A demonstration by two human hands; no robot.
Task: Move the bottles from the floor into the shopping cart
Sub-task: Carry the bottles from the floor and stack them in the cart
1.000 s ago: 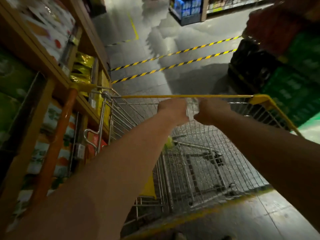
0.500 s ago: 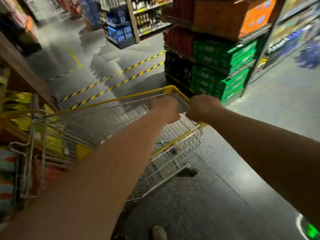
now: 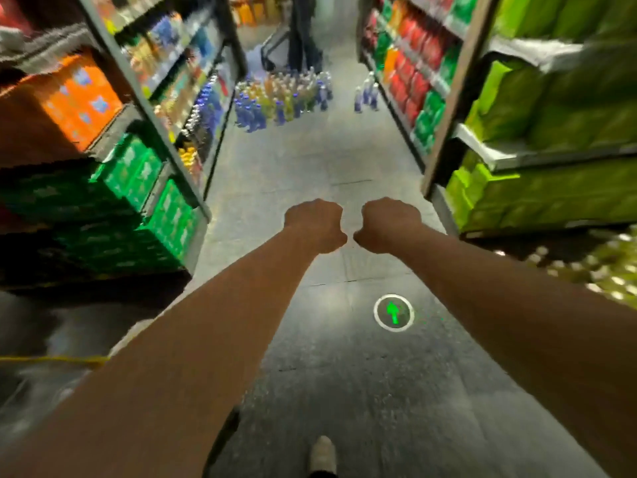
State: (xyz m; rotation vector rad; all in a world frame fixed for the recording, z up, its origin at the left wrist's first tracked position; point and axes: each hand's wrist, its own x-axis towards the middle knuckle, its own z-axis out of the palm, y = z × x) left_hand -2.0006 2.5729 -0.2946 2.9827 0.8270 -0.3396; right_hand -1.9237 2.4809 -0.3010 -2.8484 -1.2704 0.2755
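— Where were the bottles (image 3: 282, 98)?
— Standing in a cluster on the floor (image 3: 310, 174), far down the aisle, well apart from the hands
— And the hands?
— The left hand (image 3: 315, 224) and the right hand (image 3: 387, 224) were both curled into fists, close together; they held nothing

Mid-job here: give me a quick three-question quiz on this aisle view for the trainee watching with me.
1. True or false: the big cluster of bottles stands on the floor far ahead of the left hand and right hand.
2. Where is the green arrow marker? A) among the bottles; B) on the floor, nearer the camera than the hands; C) on a shelf.
3. Fill in: seen from the camera, the small group of bottles stands to the ___ of the big cluster.
Key: 1 true; 2 B; 3 right.
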